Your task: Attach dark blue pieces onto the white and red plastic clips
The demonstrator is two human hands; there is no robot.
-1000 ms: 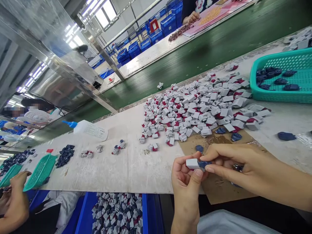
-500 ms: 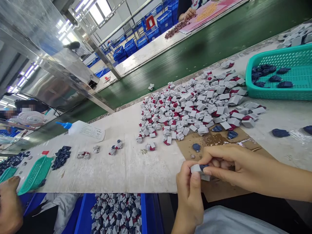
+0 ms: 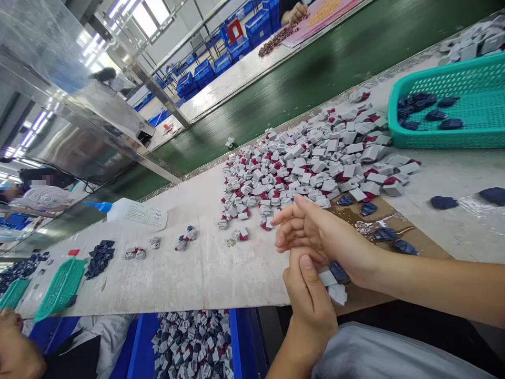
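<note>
My left hand [image 3: 311,308] is curled at the table's near edge, thumb up, holding small grey blocks [image 3: 328,277] with a dark blue piece [image 3: 338,271] against them. My right hand [image 3: 315,231] lies just above it, fingers stretched out to the left and nothing visible in them. It reaches toward a big pile of grey and red blocks [image 3: 315,163]. Loose dark blue pieces [image 3: 394,242] lie on a brown cardboard sheet [image 3: 430,252] beside my right wrist.
A teal basket [image 3: 453,138] with dark blue pieces stands at the right. A glue bottle [image 3: 134,210] lies at the left, and a blue bin [image 3: 236,342] of blocks sits below the edge. A green conveyor belt [image 3: 315,73] runs behind. A co-worker's hand [image 3: 11,352] is near a small teal basket [image 3: 59,287].
My right hand let go of the block, opened and moved up and left toward the pile. My left hand kept the grey and blue blocks and sank slightly.
</note>
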